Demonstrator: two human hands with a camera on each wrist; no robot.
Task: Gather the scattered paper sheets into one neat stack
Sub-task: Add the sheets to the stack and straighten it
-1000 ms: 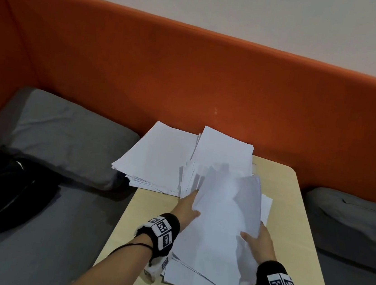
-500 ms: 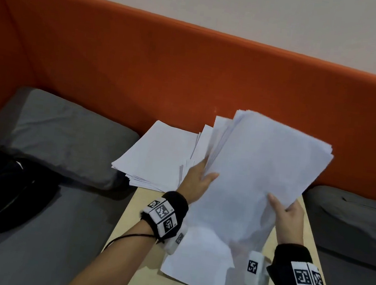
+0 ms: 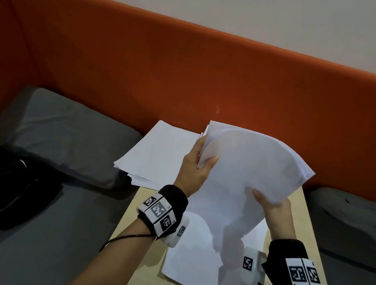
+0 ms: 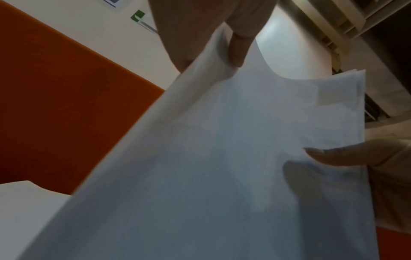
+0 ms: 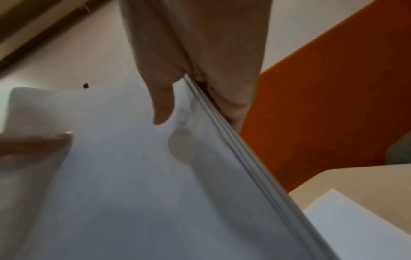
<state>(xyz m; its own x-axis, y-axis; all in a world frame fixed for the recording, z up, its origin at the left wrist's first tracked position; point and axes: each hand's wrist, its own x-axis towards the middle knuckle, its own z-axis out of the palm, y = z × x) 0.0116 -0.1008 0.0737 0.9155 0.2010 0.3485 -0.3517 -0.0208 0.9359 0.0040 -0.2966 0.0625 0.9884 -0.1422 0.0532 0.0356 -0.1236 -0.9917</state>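
Lifting a bundle of paper sheets (image 3: pixel 247 173) clear of the bench (image 3: pixel 299 229), both hands have it raised and bowed over at the top. From the head view, the left hand (image 3: pixel 194 167) pinches the bundle's left edge, thumb in front, fingers behind, while the right hand (image 3: pixel 273 207) clamps the lower right edge; holding two opposite sides probably lets the person square the edges. More loose sheets (image 3: pixel 204 267) lie flat on the bench right below, and a second pile (image 3: pixel 157 155) sits at the far left corner, hanging over the edge toward the grey cushion (image 3: pixel 65 132). So the gathering looks only partly done, I'd say.

Over to the left wrist view: the left thumb (image 4: pixel 239 45) curls onto the paper's edge, gripping it, and the other hand's thumb presses in from the right side. The sheet edges there are stepped, not flush yet.

Now the right wrist view: the right thumb (image 5: pixel 163 105) lies on the front face with fingers (image 5: pixel 233 98) wrapped behind, squeezing several layered edges together. Bench and a sheet corner show low right, well below the bundle
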